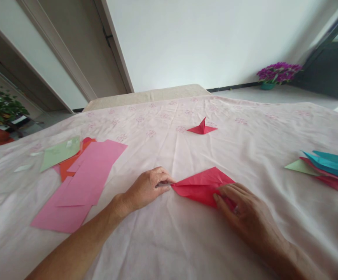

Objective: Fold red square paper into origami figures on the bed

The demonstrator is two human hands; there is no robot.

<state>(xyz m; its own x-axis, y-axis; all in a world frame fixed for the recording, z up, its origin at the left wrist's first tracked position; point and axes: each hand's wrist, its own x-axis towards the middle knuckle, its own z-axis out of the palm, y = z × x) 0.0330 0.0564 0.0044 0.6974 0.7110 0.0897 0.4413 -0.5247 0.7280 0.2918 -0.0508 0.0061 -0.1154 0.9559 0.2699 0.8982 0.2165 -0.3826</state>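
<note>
We worked red paper point(196, 190), nearer us than the folded red model point(202, 128).
Our left hand point(148, 187) pinched the paper's tip; our right hand point(246, 206) touched it, grip unclear to us. Uneven pulling could have torn it.

Pale cloth point(175, 241) bears pink sheets point(94, 173) leftward, blue papers point(330, 164) toward its right edge, red paper point(198, 189) and a peaked fold point(202, 127) between.
</note>
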